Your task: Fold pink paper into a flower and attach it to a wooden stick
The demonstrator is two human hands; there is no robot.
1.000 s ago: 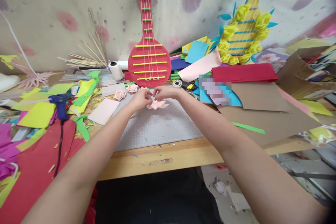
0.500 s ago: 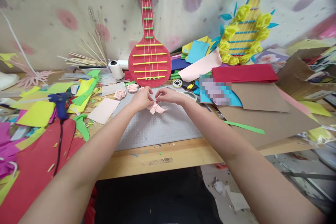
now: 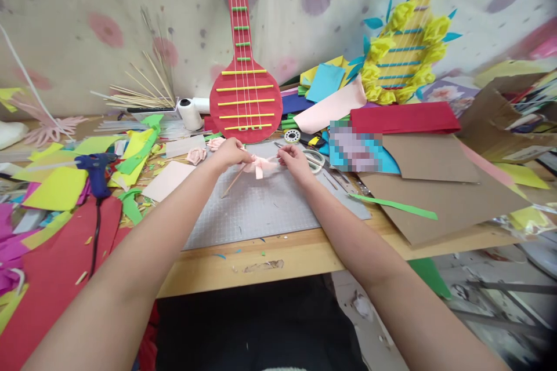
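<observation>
My left hand, fingers closed, holds a pale pink paper flower above the grey cutting mat. A thin wooden stick slants down and left from beneath that hand. To the right of the flower, my right hand is closed in a pinch. Something pale and blurred stretches between its fingertips and the flower; I cannot make out what it is. Finished pink paper roses lie just left of my left hand.
Behind the cutting mat leans a red paper lute. Scissors lie right of my right hand. A blue glue gun and paper scraps are at left; brown cardboard and a green strip at right.
My hands have drawn apart, the right one moving right and away from the flower. The stick under my left hand has come into sight. The view has shifted slightly.
</observation>
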